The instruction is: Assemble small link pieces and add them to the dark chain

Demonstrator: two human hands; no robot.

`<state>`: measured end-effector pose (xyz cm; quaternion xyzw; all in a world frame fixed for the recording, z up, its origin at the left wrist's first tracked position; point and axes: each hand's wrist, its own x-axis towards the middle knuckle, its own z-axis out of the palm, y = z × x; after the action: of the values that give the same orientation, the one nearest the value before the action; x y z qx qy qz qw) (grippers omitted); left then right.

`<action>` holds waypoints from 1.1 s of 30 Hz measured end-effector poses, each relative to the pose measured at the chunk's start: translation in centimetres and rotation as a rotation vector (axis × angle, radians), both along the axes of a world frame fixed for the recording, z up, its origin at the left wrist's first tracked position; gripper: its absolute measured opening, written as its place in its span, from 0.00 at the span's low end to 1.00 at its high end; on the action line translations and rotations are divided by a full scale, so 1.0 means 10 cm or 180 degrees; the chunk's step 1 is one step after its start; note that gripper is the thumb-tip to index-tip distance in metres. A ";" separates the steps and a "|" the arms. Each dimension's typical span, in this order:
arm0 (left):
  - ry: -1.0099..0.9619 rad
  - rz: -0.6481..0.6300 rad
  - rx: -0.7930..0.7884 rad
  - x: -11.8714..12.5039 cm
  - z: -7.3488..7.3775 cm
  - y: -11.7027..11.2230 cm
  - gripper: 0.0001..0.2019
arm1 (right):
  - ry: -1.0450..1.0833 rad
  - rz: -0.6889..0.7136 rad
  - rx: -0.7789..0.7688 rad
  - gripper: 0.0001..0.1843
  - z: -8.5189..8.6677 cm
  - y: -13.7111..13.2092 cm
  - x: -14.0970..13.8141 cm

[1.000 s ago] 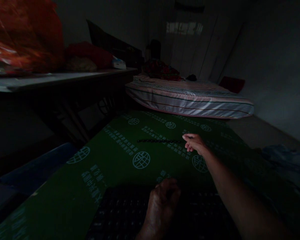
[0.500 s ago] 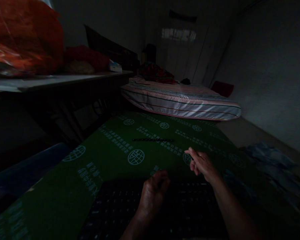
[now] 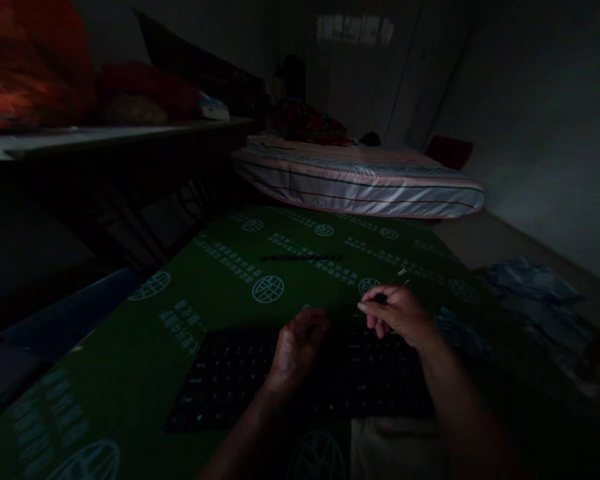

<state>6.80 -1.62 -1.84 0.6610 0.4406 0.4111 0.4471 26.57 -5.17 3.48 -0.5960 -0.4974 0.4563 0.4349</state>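
A black keyboard [image 3: 230,373] lies on the green printed surface, its middle in deep shadow. My left hand [image 3: 300,343] is over its far edge with the fingers curled together; whether they pinch anything is hidden. To the right, my right hand [image 3: 395,310] is raised at the far edge, thumb and fingers pinched on a slim tool [image 3: 403,273]. Only a dark bit and a thin shiny end of that tool show, so its kind is unclear. Farther back lies a narrow black strip [image 3: 300,258], apart from both hands.
The green surface [image 3: 220,273] carries white globes and lettering. Behind it is a striped mattress [image 3: 360,190]. At left stands a table [image 3: 145,137] with an orange bag [image 3: 35,67]; a blue seat-like thing [image 3: 75,313] is below. Crumpled cloth [image 3: 535,293] lies at right.
The view has tilted down, so more of the keyboard's near side shows. My right hand has turned, its fingers closer together, and a thin shiny end now shows above it. My left hand stays curled.
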 end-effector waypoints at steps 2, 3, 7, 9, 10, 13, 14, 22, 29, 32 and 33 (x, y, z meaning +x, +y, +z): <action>-0.0032 0.0004 -0.0006 0.00 0.02 -0.01 0.07 | -0.0043 0.0110 -0.0038 0.19 -0.02 0.00 -0.04; -0.0039 0.0012 -0.0002 0.00 0.03 -0.01 0.07 | -0.0080 0.0164 -0.0077 0.19 -0.03 0.01 -0.07; -0.0026 -0.0006 0.0038 0.01 0.03 -0.02 0.08 | -0.0329 0.0357 -0.0227 0.18 -0.08 0.03 -0.18; -0.0067 -0.0045 0.0019 0.01 0.02 -0.02 0.09 | -0.0488 0.0436 -0.0241 0.17 -0.10 0.04 -0.21; -0.0103 -0.0044 0.0003 0.01 0.01 -0.02 0.10 | -0.0556 0.0465 -0.0239 0.17 -0.11 0.04 -0.22; -0.0070 -0.0012 0.0009 0.01 0.00 -0.01 0.09 | -0.0706 0.0499 -0.0218 0.16 -0.12 0.04 -0.24; -0.0018 -0.0020 0.0035 0.01 0.00 -0.01 0.09 | -0.0757 0.0491 -0.0216 0.16 -0.12 0.04 -0.25; 0.0223 -0.0067 0.0216 0.00 0.02 0.00 0.08 | -0.1028 0.0496 -0.0258 0.13 -0.10 0.04 -0.28; 0.0126 -0.0013 0.0154 0.01 0.02 -0.01 0.09 | -0.1507 0.0557 -0.0097 0.12 -0.12 0.04 -0.36; 0.0183 -0.0034 0.0171 0.01 0.04 -0.01 0.09 | -0.1755 0.0558 0.0014 0.12 -0.12 0.04 -0.40; 0.0191 -0.0009 0.0179 0.01 0.05 0.00 0.09 | -0.1794 0.0558 0.0009 0.11 -0.12 0.04 -0.41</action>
<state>6.88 -1.66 -1.35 0.6861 0.4411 0.4027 0.4155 22.46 -4.81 2.28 -0.6533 -0.6489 0.3080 0.2394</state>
